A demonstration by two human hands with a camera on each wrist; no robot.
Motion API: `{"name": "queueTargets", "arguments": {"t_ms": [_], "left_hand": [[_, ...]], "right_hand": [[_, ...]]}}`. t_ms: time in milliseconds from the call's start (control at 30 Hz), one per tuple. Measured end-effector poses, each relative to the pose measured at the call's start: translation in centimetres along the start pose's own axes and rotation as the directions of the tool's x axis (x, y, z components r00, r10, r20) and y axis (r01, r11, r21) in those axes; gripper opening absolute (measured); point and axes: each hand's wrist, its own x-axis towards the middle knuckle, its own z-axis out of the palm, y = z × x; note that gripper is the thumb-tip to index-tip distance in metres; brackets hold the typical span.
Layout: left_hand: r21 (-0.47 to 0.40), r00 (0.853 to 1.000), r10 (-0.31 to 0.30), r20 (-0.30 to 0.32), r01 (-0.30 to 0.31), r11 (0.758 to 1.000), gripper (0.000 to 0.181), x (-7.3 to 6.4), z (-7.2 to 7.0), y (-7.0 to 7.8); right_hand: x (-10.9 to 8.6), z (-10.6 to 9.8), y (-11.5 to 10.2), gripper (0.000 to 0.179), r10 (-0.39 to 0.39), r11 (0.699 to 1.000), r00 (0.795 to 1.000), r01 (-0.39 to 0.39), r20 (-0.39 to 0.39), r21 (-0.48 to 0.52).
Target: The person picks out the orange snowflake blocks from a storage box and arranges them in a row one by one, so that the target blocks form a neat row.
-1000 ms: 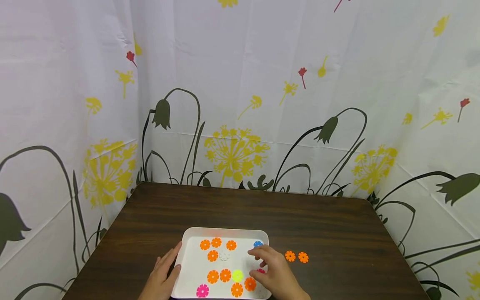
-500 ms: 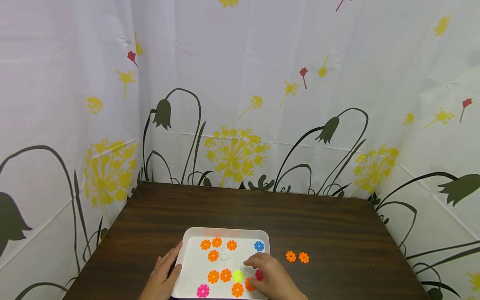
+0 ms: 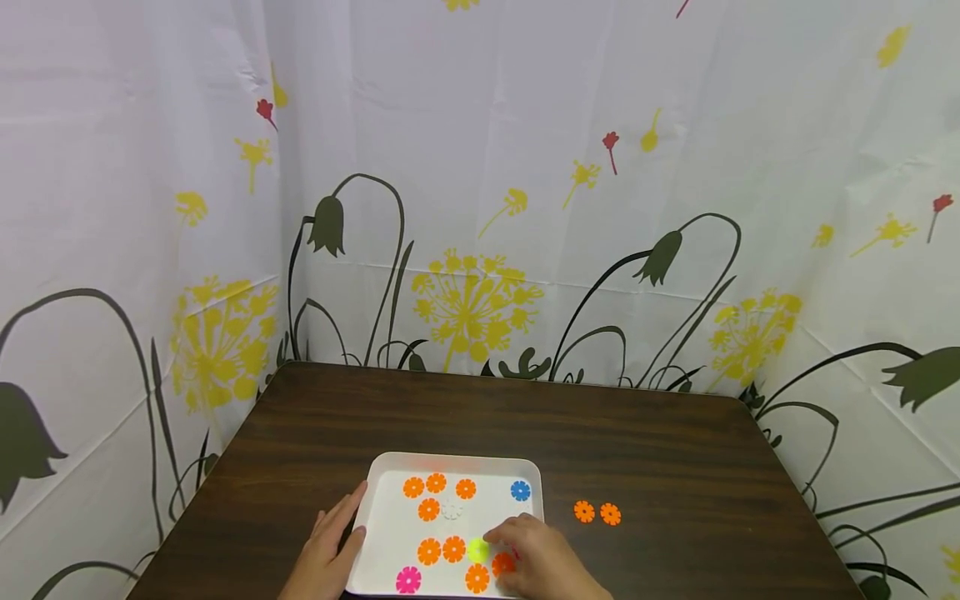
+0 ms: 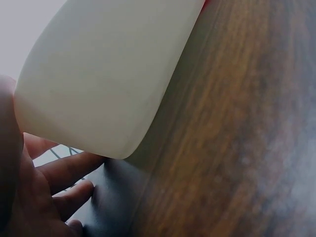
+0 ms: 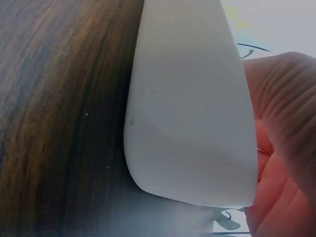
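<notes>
A shallow white tray (image 3: 390, 529) lies near the front of the table, holding several notched plastic discs. My left hand (image 3: 326, 546) rests against its left side, fingers fairly straight, thumb at the rim. Over the tray's right part reaches my right hand (image 3: 543, 558), its index fingertip at the yellow-green disc (image 3: 477, 550) and its thumb by an orange disc (image 3: 502, 564). Thumb and index look apart, with nothing visibly held. A pink disc is mostly hidden beneath this hand. The wrist views show the tray's outer wall (image 4: 98, 89) beside the left hand and tray end (image 5: 190, 113) beside the right.
Two orange discs (image 3: 584, 512) lie on the dark wooden table (image 3: 675, 467), right of the tray. Inside the tray are a blue disc (image 3: 521, 491), a white disc (image 3: 452, 510), a pink disc (image 3: 408, 580) and several orange ones. A flower-patterned curtain (image 3: 480, 208) hangs behind.
My right hand has moved slightly left and down, its thumb and fingers drawing closer together, and now covers most of the right pink disc. The left hand stays at the tray's side.
</notes>
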Motion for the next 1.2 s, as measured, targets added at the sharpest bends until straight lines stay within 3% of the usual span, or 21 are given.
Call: {"name": "queueTargets", "arguments": {"t_ms": [300, 733, 1033, 1200], "left_hand": [[-0.001, 1.0, -0.007, 0.01, 0.007, 1.0, 0.059, -0.03, -0.2, 0.21], [0.001, 0.999, -0.029, 0.022, 0.029, 1.0, 0.06, 0.1, -0.36, 0.22], [-0.01, 0.999, -0.026, 0.019, 0.026, 1.0, 0.06, 0.14, -0.25, 0.26], [-0.009, 0.999, -0.042, 0.03, 0.042, 0.999, 0.061, 0.06, -0.19, 0.05]], "right_hand": [[0.14, 0.49, -0.08, 0.04, -0.087, 0.98, 0.996, 0.08, -0.028, -0.18], [0.09, 0.47, -0.44, 0.034, -0.076, 0.975, 0.995, 0.062, -0.058, -0.212], [-0.08, 0.5, -0.25, 0.029, -0.135, 0.964, 0.987, 0.11, -0.092, -0.242], [-0.47, 0.43, -0.39, 0.028, -0.201, 0.961, 0.967, 0.164, -0.155, -0.221]]}}
